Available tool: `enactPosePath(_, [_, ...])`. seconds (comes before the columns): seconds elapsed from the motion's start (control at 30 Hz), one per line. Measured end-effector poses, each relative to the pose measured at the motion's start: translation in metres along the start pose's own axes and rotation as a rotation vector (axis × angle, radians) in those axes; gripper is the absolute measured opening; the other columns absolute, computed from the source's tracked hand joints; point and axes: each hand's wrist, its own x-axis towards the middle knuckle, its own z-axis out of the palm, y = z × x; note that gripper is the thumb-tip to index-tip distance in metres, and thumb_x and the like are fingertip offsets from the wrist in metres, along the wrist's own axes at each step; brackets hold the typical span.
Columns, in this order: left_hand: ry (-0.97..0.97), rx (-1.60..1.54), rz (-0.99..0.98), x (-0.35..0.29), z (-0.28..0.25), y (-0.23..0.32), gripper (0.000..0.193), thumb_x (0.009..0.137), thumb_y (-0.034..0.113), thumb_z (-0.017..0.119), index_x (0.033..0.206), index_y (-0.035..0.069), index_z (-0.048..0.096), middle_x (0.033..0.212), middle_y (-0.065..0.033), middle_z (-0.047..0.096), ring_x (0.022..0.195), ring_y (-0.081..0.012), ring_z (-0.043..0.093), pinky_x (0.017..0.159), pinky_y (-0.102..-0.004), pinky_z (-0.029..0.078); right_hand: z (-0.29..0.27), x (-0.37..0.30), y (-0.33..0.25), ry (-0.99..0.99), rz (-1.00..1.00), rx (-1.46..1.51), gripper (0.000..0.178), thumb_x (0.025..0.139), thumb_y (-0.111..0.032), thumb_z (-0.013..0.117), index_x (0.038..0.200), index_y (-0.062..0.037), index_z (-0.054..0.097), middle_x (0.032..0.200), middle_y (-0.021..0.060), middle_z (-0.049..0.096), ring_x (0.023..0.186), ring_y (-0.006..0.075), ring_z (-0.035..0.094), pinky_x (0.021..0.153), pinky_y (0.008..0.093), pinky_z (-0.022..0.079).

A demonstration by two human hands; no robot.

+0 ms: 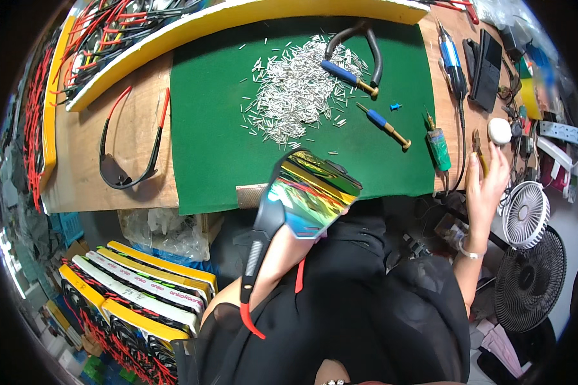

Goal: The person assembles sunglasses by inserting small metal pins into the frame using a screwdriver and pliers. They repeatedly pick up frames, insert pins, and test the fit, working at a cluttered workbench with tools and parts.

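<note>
Yellow-green mirrored glasses (311, 199), black-armed and red-tipped, sit gripped in the left hand (298, 244); the right hand (487, 186) is open.

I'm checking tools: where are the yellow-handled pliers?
In the head view, the pliers are at the right, between the black cable and the round white object, beside the right hand.

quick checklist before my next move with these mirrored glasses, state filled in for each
1. Mirrored glasses held by the left hand: ok.
2. Left-hand finger placement visible: cannot tell, mostly hidden behind the lens.
3. Right hand gripping the yellow-handled pliers: cannot tell, fingers beside them, contact unclear.
4. Small metal pins gathered in a container: not ok, loose on the green mat.
5. Other glasses apart from the pins: ok.
</note>
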Motion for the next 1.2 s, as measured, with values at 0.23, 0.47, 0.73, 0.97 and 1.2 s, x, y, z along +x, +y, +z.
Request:
enactPosePath(0.23, [-0.226, -0.503, 0.060, 0.006, 0.002, -0.024, 0.019, 0.090, 0.010, 0.045, 0.105, -0.001, 0.051, 0.090, -0.0033, 0.059, 0.078, -0.0065, 0.053, 0.072, -0.0206, 0.044, -0.013, -0.011, -0.130, -0.518, -0.506, 1.012, 0.034, 0.067, 0.000, 0.056, 0.101, -0.0012, 0.053, 0.085, 0.0157, 0.055, 0.067, 0.0316, 0.057, 0.060, 0.0345, 0.048])
enactPosePath(0.47, [-0.223, -0.409, -0.117, -0.014, -0.001, -0.004, 0.025, 0.092, 0.017, 0.044, 0.110, 0.000, 0.046, 0.079, -0.0034, 0.057, 0.048, -0.0021, 0.042, 0.045, -0.0140, 0.034, -0.007, -0.006, -0.141, -0.628, -0.228, 1.288, 0.014, 0.075, 0.002, 0.051, 0.087, -0.0001, 0.058, 0.071, 0.0120, 0.058, 0.061, 0.0255, 0.060, 0.054, 0.0306, 0.046])
enactPosePath(0.73, [-0.200, -0.274, -0.054, -0.008, 0.003, -0.019, 0.036, 0.090, 0.025, 0.049, 0.116, -0.001, 0.048, 0.092, -0.0048, 0.060, 0.079, -0.0045, 0.054, 0.068, -0.0158, 0.041, -0.007, -0.012, -0.137, -0.816, 0.009, 1.299, 0.013, 0.078, 0.000, 0.051, 0.088, 0.0021, 0.058, 0.071, 0.0137, 0.058, 0.059, 0.0246, 0.059, 0.053, 0.0310, 0.046])
enactPosePath(0.97, [-0.148, -0.317, -0.083, -0.006, 0.008, -0.014, 0.020, 0.087, 0.012, 0.051, 0.101, -0.002, 0.054, 0.080, -0.0023, 0.060, 0.063, -0.0022, 0.051, 0.054, -0.0148, 0.040, -0.004, -0.014, -0.137, -0.733, -0.084, 1.274, 0.013, 0.075, 0.003, 0.050, 0.085, 0.0018, 0.057, 0.072, 0.0134, 0.057, 0.061, 0.0251, 0.059, 0.055, 0.0312, 0.047])
enactPosePath(1.2, [-0.111, -0.137, -0.109, -0.006, 0.007, -0.017, 0.020, 0.092, 0.012, 0.038, 0.105, 0.003, 0.051, 0.078, -0.0024, 0.058, 0.041, -0.0010, 0.033, 0.037, -0.0152, 0.023, 0.012, -0.022, -0.138, -0.599, -0.281, 1.138, 0.006, 0.077, -0.002, 0.053, 0.081, 0.0005, 0.057, 0.070, 0.0134, 0.056, 0.060, 0.0284, 0.058, 0.054, 0.0336, 0.046])
